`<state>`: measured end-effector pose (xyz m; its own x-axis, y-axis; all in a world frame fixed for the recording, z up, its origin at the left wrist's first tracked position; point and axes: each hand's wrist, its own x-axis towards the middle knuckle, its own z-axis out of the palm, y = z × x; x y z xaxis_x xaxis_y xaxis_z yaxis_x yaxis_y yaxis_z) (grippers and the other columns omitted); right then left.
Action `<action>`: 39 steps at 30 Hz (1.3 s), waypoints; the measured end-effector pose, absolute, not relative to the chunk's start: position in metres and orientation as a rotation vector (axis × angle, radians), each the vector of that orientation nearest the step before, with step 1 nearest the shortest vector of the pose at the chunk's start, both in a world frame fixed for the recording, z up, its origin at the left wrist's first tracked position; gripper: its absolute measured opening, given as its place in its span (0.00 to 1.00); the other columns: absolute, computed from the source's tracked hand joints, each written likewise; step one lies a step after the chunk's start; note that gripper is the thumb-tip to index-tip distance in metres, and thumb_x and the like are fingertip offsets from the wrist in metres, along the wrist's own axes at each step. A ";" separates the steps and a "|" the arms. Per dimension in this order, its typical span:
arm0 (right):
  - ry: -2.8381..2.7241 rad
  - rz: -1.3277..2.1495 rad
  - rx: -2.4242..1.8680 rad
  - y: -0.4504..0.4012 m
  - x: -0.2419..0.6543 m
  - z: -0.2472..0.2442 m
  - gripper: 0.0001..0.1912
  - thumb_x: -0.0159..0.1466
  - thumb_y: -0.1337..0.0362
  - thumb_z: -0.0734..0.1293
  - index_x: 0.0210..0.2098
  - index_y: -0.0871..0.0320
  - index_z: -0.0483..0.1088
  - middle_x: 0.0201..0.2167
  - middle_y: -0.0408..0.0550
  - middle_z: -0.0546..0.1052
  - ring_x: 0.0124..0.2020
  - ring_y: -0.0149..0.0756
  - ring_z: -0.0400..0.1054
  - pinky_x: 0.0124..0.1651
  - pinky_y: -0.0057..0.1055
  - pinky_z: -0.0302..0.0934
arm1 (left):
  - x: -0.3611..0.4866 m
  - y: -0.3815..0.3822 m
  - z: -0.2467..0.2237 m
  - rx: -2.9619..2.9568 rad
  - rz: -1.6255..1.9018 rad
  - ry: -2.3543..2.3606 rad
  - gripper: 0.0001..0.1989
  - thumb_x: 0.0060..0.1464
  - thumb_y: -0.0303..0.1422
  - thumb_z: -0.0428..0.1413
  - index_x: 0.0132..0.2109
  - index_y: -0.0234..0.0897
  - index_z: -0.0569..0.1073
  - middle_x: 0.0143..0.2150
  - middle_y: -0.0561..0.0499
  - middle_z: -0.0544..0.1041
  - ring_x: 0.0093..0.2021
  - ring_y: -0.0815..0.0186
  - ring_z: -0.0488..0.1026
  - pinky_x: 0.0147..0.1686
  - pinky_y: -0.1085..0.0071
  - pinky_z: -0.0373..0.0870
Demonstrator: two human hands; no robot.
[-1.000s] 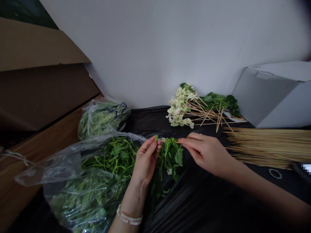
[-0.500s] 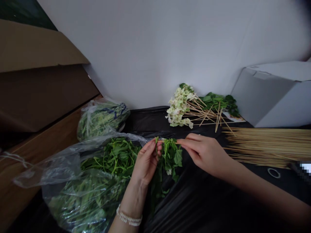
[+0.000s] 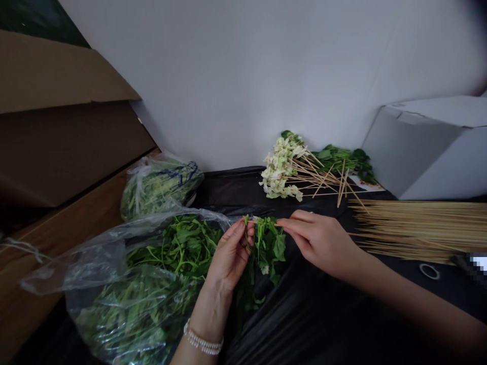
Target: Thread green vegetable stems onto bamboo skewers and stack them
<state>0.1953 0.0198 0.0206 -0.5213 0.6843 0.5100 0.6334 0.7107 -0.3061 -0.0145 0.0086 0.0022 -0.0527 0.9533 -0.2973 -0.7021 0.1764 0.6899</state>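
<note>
Between the thumb and fingers of my left hand (image 3: 231, 253) is a leafy green stem (image 3: 246, 223), at the left end of a thin wooden skewer. My right hand (image 3: 317, 241) pinches the same skewer (image 3: 279, 223) farther right. Threaded on it between the two hands, a bunch of leafy greens (image 3: 271, 246) hangs down with a few pale bits among the leaves. Left of my left hand, loose greens (image 3: 182, 246) spill from an open clear plastic bag (image 3: 133, 304).
Behind lie skewers of pale cabbage pieces (image 3: 279, 170) and skewered greens (image 3: 335, 158) against the wall. Many bare skewers (image 3: 422, 223) lie at right, near a ring (image 3: 429, 271). A second bag of greens (image 3: 160, 185), a cardboard box (image 3: 68, 147) and a white box (image 3: 437, 147) flank the black sheet (image 3: 304, 319).
My left hand has shifted very slightly to the right with the stem at the skewer's end. My right hand and the threaded greens stay almost still.
</note>
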 end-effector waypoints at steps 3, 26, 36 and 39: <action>-2.301 0.121 -1.008 0.019 0.194 0.021 0.15 0.67 0.72 0.60 0.48 0.58 0.75 0.37 0.49 0.76 0.38 0.36 0.72 0.42 0.32 0.64 | -0.014 0.009 0.002 0.412 1.401 0.872 0.08 0.47 0.24 0.65 0.38 0.31 0.79 0.33 0.49 0.81 0.28 0.74 0.75 0.27 0.82 0.73; -1.857 -0.074 -0.995 0.036 0.212 0.039 0.25 0.64 0.78 0.55 0.58 0.61 0.65 0.45 0.55 0.73 0.47 0.40 0.70 0.49 0.38 0.66 | 0.000 0.011 -0.031 1.062 1.447 1.210 0.12 0.45 0.33 0.65 0.38 0.36 0.74 0.35 0.52 0.77 0.37 0.67 0.75 0.41 0.71 0.70; -1.759 0.012 -1.017 0.038 0.216 0.043 0.17 0.65 0.75 0.57 0.51 0.58 0.66 0.43 0.53 0.76 0.44 0.40 0.72 0.45 0.38 0.68 | 0.002 0.005 -0.040 2.071 1.089 1.485 0.08 0.58 0.28 0.54 0.42 0.38 0.77 0.41 0.47 0.77 0.42 0.62 0.74 0.44 0.65 0.69; -1.748 0.027 -1.009 0.039 0.216 0.044 0.17 0.65 0.75 0.57 0.50 0.58 0.67 0.42 0.52 0.77 0.44 0.39 0.73 0.45 0.38 0.68 | 0.010 -0.001 -0.039 2.360 0.838 1.369 0.07 0.58 0.31 0.57 0.43 0.41 0.78 0.45 0.46 0.79 0.49 0.56 0.73 0.49 0.59 0.66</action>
<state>0.2164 0.0387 0.0442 -0.0751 0.6323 0.7711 0.6082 0.6418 -0.4671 0.0100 -0.0011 -0.0386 0.3805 0.8603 0.3394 0.6940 -0.5081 0.5100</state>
